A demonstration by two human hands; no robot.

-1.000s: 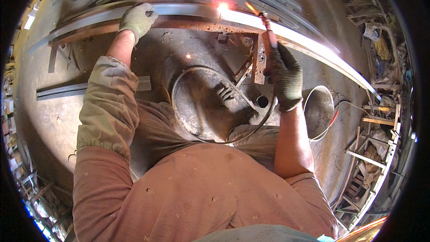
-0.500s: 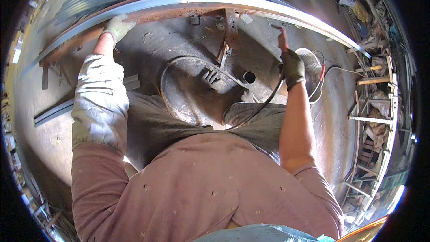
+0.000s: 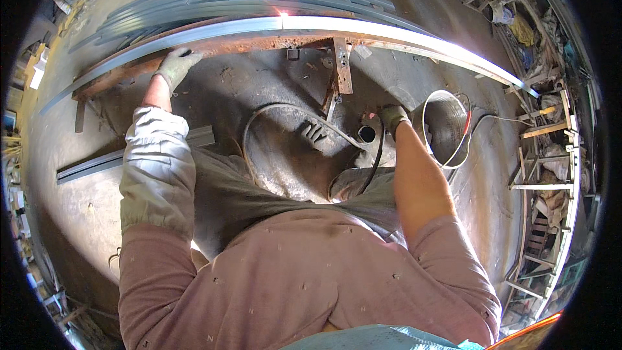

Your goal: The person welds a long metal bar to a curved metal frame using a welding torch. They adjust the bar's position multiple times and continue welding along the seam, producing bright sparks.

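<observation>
The long pale metal strip (image 3: 227, 28) lay along the rusty beam (image 3: 240, 46) before you, a red-glowing spot (image 3: 284, 14) at its far edge. Your gloved left hand (image 3: 176, 68) rested at the beam's near side, well apart from that heat; whether its fingers pinched the metal, I couldn't tell. Your right hand (image 3: 392, 116) looked curled about the reddish holder (image 3: 371, 115), low beside a dark open tube (image 3: 367, 134). Working well there probably meant steady, light left-hand contact. The hose loop (image 3: 245, 135) and black cable (image 3: 374, 172) could have snagged you, and a bucket (image 3: 447, 126) crowded your right forearm (image 3: 424, 178). More metal lengths (image 3: 246, 1) lay behind.
</observation>
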